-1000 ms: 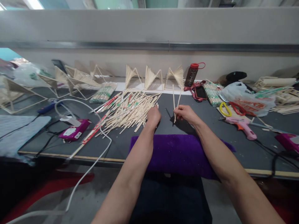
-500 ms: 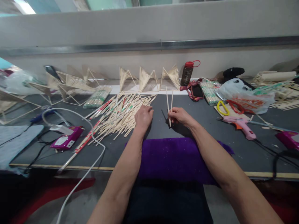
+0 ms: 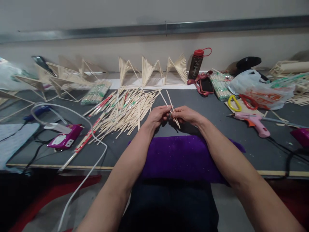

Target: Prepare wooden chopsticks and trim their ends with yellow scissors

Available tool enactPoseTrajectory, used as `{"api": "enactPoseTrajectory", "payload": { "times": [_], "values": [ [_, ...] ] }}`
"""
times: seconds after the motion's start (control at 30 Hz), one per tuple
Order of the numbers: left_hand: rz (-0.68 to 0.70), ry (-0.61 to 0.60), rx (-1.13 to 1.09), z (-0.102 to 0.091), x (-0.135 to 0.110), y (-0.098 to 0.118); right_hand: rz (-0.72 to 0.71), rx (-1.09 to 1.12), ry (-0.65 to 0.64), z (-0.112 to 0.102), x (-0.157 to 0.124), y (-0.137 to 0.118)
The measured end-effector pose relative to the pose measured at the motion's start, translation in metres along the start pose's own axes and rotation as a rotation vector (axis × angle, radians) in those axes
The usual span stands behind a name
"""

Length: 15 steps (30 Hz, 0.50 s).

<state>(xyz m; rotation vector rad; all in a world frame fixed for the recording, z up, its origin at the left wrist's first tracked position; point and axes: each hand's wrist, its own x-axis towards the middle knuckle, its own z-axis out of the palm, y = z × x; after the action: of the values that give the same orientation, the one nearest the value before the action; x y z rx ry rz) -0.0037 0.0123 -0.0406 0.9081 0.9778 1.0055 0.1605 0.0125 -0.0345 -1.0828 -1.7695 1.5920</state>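
Note:
Two thin wooden chopsticks (image 3: 169, 97) slant upward between my hands over the grey table. My right hand (image 3: 185, 114) pinches them near their lower ends. My left hand (image 3: 159, 115) meets it from the other side, its thumb and fingers closed on the sticks; the exact contact is partly hidden. Just left of my left hand lies a loose pile of chopsticks (image 3: 130, 112), some still in printed wrappers. Under my forearms, a purple cloth (image 3: 178, 158) covers the table's front edge.
Fan-shaped stick frames (image 3: 151, 72) stand along the wall beside a dark bottle (image 3: 196, 64). On the right lie a pink glue gun (image 3: 252, 121), yellow-handled scissors (image 3: 234, 103) and a plastic bag (image 3: 258, 88). A white cable (image 3: 103, 151) and purple power strip (image 3: 66, 138) occupy the left.
My left hand has moved right from the edge of the pile to meet my right hand at the chopsticks. The sticks now lean left, and the view has tilted down.

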Motion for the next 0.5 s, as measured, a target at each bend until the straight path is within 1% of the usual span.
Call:
{"api": "enactPoseTrajectory", "payload": {
  "times": [0.13,0.23,0.3,0.4,0.5],
  "values": [
    [-0.053,-0.026,-0.048,-0.003,0.000,-0.001,0.010,0.027,-0.051,0.006,-0.002,-0.002],
    [-0.017,-0.033,-0.070,-0.005,0.000,0.000,0.011,0.047,-0.065,0.011,-0.005,-0.006],
    [0.034,0.020,-0.059,-0.007,0.000,0.002,0.010,0.021,-0.072,0.013,-0.006,-0.008],
    [0.101,0.139,-0.010,-0.011,0.000,0.005,-0.003,-0.076,-0.068,0.014,-0.005,-0.006],
    [0.179,0.206,0.053,-0.013,-0.002,0.008,-0.006,-0.199,-0.025,0.013,-0.003,0.000]
  ]
}}
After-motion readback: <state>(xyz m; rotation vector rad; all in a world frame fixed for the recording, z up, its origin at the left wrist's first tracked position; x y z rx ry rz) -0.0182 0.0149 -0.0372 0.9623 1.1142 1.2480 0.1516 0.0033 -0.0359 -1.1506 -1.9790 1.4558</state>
